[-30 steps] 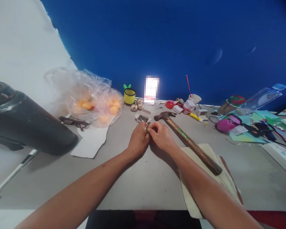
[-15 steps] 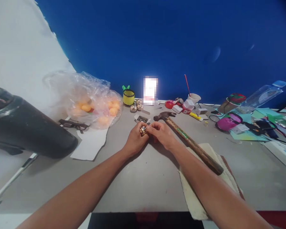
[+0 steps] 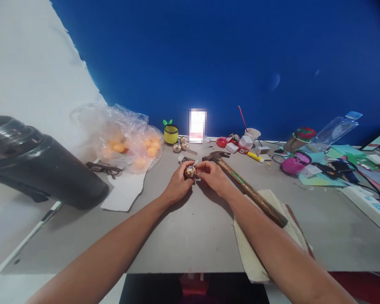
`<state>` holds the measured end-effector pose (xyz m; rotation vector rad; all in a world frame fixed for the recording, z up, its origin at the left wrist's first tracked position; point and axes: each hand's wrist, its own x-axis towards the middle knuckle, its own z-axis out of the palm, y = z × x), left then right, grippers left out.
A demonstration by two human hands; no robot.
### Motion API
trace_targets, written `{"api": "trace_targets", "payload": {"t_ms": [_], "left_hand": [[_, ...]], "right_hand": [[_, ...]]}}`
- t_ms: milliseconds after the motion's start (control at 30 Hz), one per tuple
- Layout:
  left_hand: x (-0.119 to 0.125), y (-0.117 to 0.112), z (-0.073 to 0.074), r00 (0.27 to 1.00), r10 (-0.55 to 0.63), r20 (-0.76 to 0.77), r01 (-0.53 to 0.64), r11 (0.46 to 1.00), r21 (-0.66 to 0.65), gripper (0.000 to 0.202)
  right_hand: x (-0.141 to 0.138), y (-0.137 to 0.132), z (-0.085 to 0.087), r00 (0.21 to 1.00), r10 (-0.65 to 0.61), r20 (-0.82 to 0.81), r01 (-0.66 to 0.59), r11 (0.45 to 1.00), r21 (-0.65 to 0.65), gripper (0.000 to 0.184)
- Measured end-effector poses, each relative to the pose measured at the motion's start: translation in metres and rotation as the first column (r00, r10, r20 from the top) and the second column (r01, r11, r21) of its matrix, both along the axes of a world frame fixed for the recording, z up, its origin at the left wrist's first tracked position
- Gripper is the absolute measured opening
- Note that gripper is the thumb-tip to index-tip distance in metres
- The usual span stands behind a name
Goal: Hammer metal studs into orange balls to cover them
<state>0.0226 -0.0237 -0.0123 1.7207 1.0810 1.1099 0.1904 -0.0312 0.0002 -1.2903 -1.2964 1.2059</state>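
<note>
My left hand (image 3: pixel 178 185) is closed around a small ball studded with shiny gold and dark pieces (image 3: pixel 190 171). The studded side faces up between thumb and fingers. At the ball's right side, my right hand (image 3: pixel 214 178) has thumb and fingertips pinched together. Whatever that pinch holds is too small or hidden to name. Just behind the hands sits a small white box (image 3: pixel 180 158) with dark shiny pieces, partly covered by my left fingers. Farther back rest several similar shiny balls (image 3: pixel 177 147). A claw hammer (image 3: pixel 250 185) with a wooden handle lies to the right of my right hand.
A big dark flask (image 3: pixel 60 169), glasses (image 3: pixel 104 169), white paper (image 3: pixel 125 192) and a plastic bag with orange balls (image 3: pixel 129 143) are left. A folded cloth (image 3: pixel 250 249) lies under the hammer handle. Rightward are a paper cup (image 3: pixel 253 134), pink pouch (image 3: pixel 296 162) and power strip (image 3: pixel 369 204).
The ball has turned up and shows more of its studded surface, with my left fingers shifted over the small box. My right hand stays pinched beside it. The camera view has shifted slightly.
</note>
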Motion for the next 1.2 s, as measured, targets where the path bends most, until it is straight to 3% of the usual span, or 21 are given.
{"api": "trace_targets", "payload": {"t_ms": [133,233,367,467,633,900,1033,1200], "left_hand": [[-0.001,0.003,-0.008,0.998,-0.028,0.051,0.028,1.0,-0.013,0.06],[0.0,0.001,-0.009,0.999,-0.027,0.03,0.027,1.0,0.011,0.064],[0.002,-0.004,0.0,0.99,0.019,0.143,-0.012,0.999,-0.048,0.06],[0.002,-0.005,0.011,0.977,0.054,0.205,-0.034,0.995,-0.098,0.044],[-0.001,-0.005,0.02,0.975,0.104,0.198,-0.086,0.992,-0.097,0.03],[-0.005,0.003,0.013,0.978,0.127,0.164,-0.114,0.99,-0.088,0.026],[-0.005,0.004,0.013,0.976,0.134,0.173,-0.108,0.982,-0.153,0.024],[-0.004,0.002,0.017,0.97,0.154,0.189,-0.116,0.973,-0.197,0.022]], "right_hand": [[-0.001,-0.002,0.002,0.988,0.104,0.114,-0.114,0.99,0.081,0.038],[-0.001,-0.002,0.002,0.987,0.115,0.116,-0.125,0.989,0.082,0.044],[0.001,-0.001,0.002,0.989,0.132,-0.068,-0.127,0.99,0.064,0.046],[0.005,0.0,0.003,0.964,0.155,-0.216,-0.155,0.988,0.018,0.054],[0.005,0.003,0.0,0.954,0.16,-0.253,-0.16,0.987,0.021,0.057],[0.001,0.003,-0.002,0.993,0.077,0.087,-0.086,0.991,0.104,0.04],[-0.001,0.0,-0.003,0.915,-0.099,0.39,-0.013,0.961,0.275,0.034],[-0.002,-0.003,-0.003,0.843,-0.183,0.506,-0.026,0.925,0.378,0.033]]}}
